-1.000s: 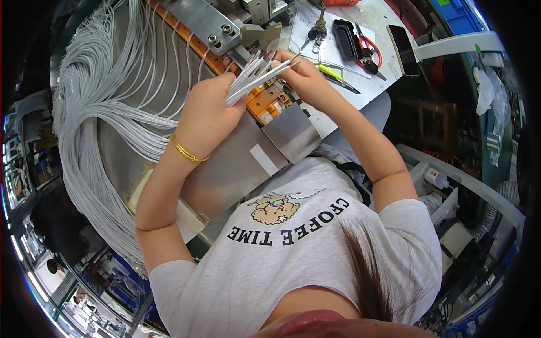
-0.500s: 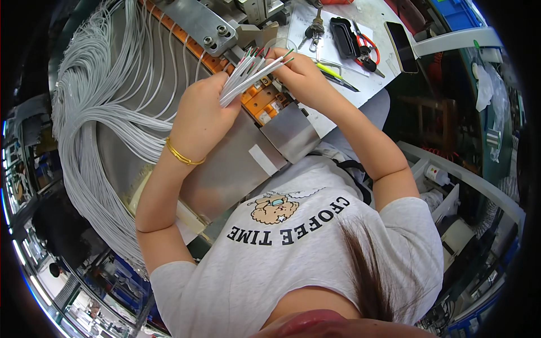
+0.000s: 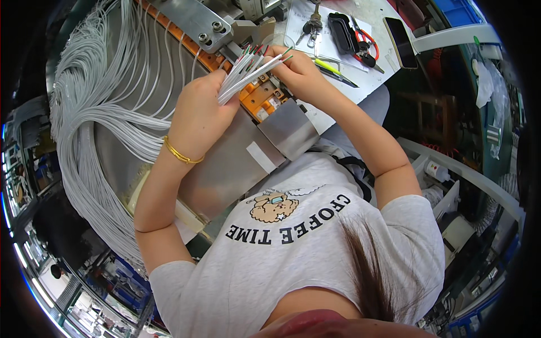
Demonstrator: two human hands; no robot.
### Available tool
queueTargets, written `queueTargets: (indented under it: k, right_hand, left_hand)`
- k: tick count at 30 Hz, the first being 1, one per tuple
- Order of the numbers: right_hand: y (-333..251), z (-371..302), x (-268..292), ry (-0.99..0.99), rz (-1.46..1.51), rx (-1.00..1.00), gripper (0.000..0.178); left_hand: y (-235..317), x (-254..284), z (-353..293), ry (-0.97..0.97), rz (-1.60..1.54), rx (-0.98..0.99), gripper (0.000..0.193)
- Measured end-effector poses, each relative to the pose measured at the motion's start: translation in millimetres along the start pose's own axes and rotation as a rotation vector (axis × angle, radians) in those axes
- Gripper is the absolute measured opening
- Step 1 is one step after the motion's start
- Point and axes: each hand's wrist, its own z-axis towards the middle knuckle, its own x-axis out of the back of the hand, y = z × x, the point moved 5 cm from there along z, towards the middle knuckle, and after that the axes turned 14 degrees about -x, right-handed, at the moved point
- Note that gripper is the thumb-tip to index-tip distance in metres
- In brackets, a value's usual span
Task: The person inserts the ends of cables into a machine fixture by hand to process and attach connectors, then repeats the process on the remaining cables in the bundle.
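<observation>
My left hand [image 3: 204, 110] is closed round a bundle of white cables [image 3: 242, 79], whose cut ends fan out up and to the right. Thin red and green inner wires poke from several of those ends. At the ends, the bent fingers of my right hand [image 3: 293, 69] pinch one or two of the cables. Its fingertips are partly hidden by the cables. Below the bundle runs an orange fixture strip [image 3: 256, 105] with small metal parts, bordered by a metal plate [image 3: 290, 128].
A large mass of white cables [image 3: 84, 141] drapes over the left of the bench. Beyond my hands stands a metal clamp block [image 3: 194, 22]. At the right lie keys [image 3: 313, 25], red-handled cutters [image 3: 369, 50], a yellow-green pen [image 3: 328, 67] and a phone [image 3: 401, 42].
The view has shifted slightly. Both hands keep nearly the same place and hold on the cables.
</observation>
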Motion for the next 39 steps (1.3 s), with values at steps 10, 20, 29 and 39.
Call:
queueTargets:
  k: [10,20,29,39]
  right_hand:
    - [-16,-17,14,0.274,0.021,0.001,0.022]
    - [-66,-36,-4,-0.039,-0.101,0.218,0.015]
    - [-62,-37,-9,-0.188,0.187,-0.137,0.013]
    - [-79,-45,-9,0.231,-0.205,0.402,0.009]
  left_hand:
    - [-2,11,1,-0.008,-0.486,0.321,0.015]
    - [7,12,0,-0.142,-0.644,0.237,0.019]
    - [6,8,-1,-0.026,-0.668,0.209,0.018]
    - [7,8,-1,0.069,-0.673,0.162,0.014]
